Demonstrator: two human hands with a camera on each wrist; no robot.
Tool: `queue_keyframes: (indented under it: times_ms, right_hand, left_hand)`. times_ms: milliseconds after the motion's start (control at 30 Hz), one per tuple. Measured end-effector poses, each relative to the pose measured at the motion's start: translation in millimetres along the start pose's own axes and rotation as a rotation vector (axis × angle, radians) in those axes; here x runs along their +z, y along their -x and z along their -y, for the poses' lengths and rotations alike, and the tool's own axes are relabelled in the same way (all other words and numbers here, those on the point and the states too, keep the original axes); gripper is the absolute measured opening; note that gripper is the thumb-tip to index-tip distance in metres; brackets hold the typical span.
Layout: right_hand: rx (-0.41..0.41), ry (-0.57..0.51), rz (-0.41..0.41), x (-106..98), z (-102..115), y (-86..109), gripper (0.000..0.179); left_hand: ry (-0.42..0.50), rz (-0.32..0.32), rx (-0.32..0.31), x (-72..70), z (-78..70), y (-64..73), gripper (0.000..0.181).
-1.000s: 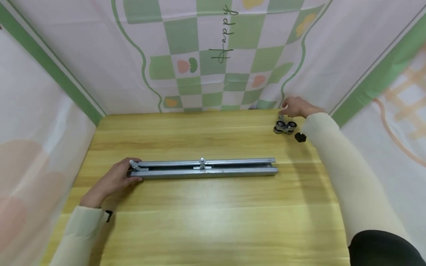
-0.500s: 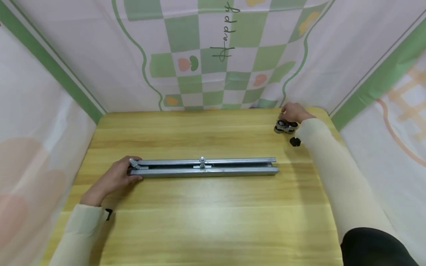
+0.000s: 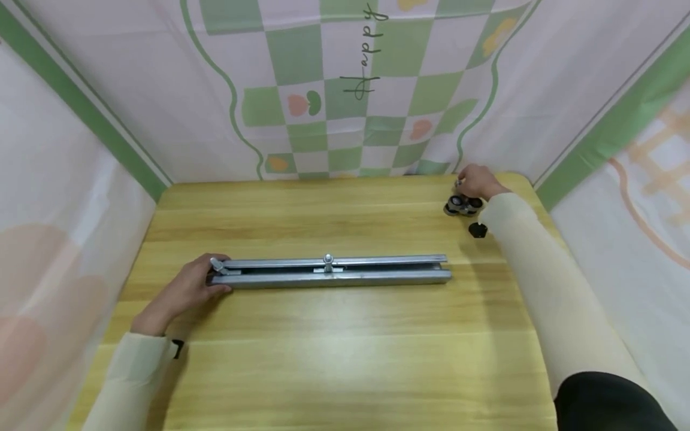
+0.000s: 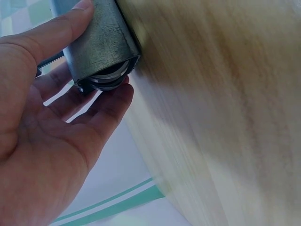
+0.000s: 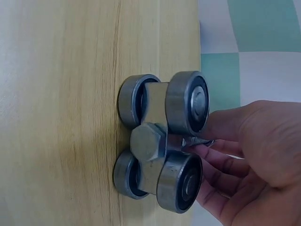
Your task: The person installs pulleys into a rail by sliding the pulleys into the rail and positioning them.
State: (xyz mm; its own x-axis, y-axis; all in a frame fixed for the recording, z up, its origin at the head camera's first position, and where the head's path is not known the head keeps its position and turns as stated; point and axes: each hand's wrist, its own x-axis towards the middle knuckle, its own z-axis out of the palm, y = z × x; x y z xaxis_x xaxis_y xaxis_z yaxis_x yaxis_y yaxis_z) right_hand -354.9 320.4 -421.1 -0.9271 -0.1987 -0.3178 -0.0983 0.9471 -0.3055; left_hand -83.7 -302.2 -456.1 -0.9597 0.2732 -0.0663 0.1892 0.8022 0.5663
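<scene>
A steel channel rail (image 3: 388, 278) with a slot along its top lies across the table. My left hand (image 3: 188, 284) grips its left end. In the left wrist view the thumb (image 4: 61, 30) presses on the rail's side, and fingers reach round the end, near a round wheel (image 4: 110, 77) inside. Two bolts rise from the slot, one at the left end (image 3: 217, 266), one midway (image 3: 328, 263). At the back right corner my right hand (image 3: 480, 181) pinches the threaded bolt of a roller trolley (image 5: 153, 141). This trolley has several bearing wheels and a hex head facing the camera.
The wooden table (image 3: 323, 353) has its back edge against a green-and-white checked cloth (image 3: 345, 120). Pale cloth also hangs at the left (image 3: 59, 251) and right (image 3: 636, 287) sides.
My right hand has come down and nearer to the roller trolley and taken its bolt. The left hand and the rail have stayed in place.
</scene>
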Motion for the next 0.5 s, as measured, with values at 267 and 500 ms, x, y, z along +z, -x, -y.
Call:
queue_keyframes:
  times_ms: [267,500]
  right_hand:
    - [-0.027,-0.028,-0.037,-0.3,-5.6,8.0,0.047]
    - [-0.077,-0.042,-0.091,-2.0,-11.7,12.8,0.04]
  left_hand:
    - [-0.004,0.002,0.003,-0.5,-2.4,-0.3,0.053]
    - [-0.004,0.002,-0.002,0.0,-1.9,0.7,0.053]
